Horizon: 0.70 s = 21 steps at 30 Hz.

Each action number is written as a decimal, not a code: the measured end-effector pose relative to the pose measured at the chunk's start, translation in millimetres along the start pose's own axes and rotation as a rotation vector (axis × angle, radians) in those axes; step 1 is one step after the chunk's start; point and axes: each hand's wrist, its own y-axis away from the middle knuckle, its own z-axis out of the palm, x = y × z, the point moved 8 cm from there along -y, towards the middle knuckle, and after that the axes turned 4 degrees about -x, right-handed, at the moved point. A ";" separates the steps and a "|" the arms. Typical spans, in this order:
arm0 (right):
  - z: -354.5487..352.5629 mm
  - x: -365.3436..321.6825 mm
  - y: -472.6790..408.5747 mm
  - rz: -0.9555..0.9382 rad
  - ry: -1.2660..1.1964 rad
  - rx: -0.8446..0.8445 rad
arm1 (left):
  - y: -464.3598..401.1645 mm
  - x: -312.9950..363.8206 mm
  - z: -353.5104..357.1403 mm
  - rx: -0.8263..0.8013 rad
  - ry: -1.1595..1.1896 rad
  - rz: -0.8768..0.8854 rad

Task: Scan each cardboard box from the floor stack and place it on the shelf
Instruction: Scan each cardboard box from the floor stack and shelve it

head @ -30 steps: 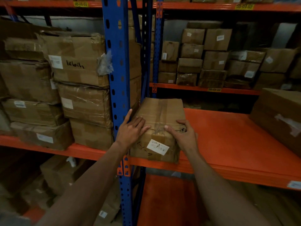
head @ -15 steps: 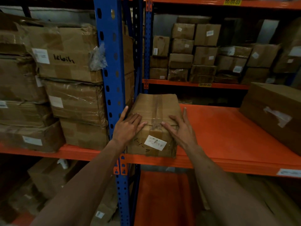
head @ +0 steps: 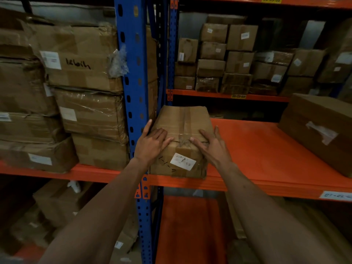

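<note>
A taped cardboard box with a white label on its near face sits on the orange shelf, at its left end against the blue upright. My left hand lies flat on the box's near left top edge with straight fingers. My right hand lies flat on the near right top edge, fingers spread and straight. Neither hand curls round the box.
The blue rack upright stands just left of the box. Stacked, wrapped cartons fill the left bay. A large carton lies at the shelf's right end. Smaller boxes crowd the rear rack. A lower orange shelf is below.
The box has slid a little deeper onto the shelf under both hands. My right hand's fingers have straightened and spread on the top.
</note>
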 end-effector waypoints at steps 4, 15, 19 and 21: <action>0.6 -3.3 6.4 0.045 0.140 -0.031 | 3.3 2.8 3.9 -0.230 0.030 -0.025; -19.9 35.9 118.6 -0.068 0.227 -0.014 | 102.9 85.1 -44.9 -0.464 0.494 -0.283; -27.8 75.4 192.7 -0.031 0.255 -0.086 | 153.7 148.6 -61.1 -0.769 0.635 -0.354; -28.1 101.1 234.0 0.031 0.284 -0.146 | 178.0 179.5 -75.5 -0.912 0.625 -0.368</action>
